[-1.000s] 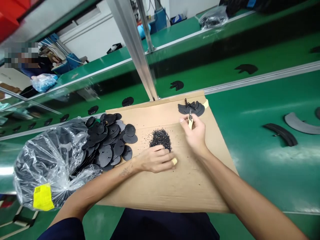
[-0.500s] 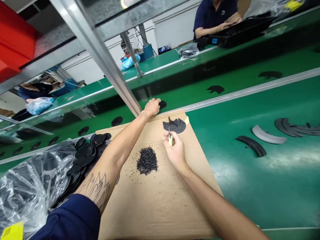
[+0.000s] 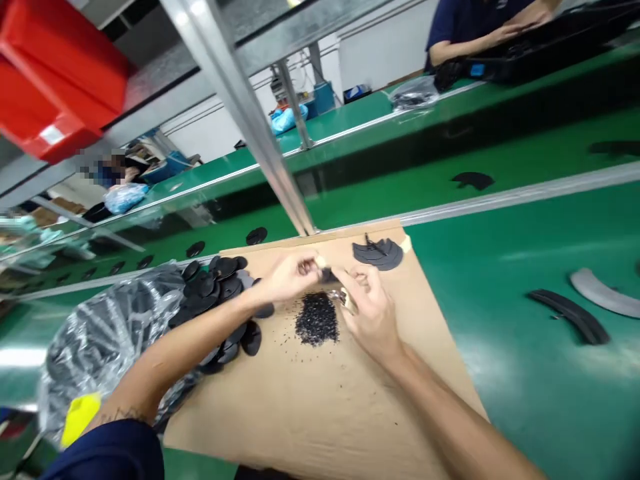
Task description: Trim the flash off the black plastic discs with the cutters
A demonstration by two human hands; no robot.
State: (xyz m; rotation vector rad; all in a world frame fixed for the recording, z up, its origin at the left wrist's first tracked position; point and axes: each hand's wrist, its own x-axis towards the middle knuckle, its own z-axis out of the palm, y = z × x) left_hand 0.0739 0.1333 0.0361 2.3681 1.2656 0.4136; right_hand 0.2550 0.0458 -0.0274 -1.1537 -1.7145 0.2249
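In our left hand we pinch a small black piece, blurred, at the far edge of a heap of black scraps. Our right hand grips a metal-tipped hand tool just beside it. Under our hands we have a cardboard sheet; round black discs lie at its left by a clear plastic bag, curved black pieces at its far right corner.
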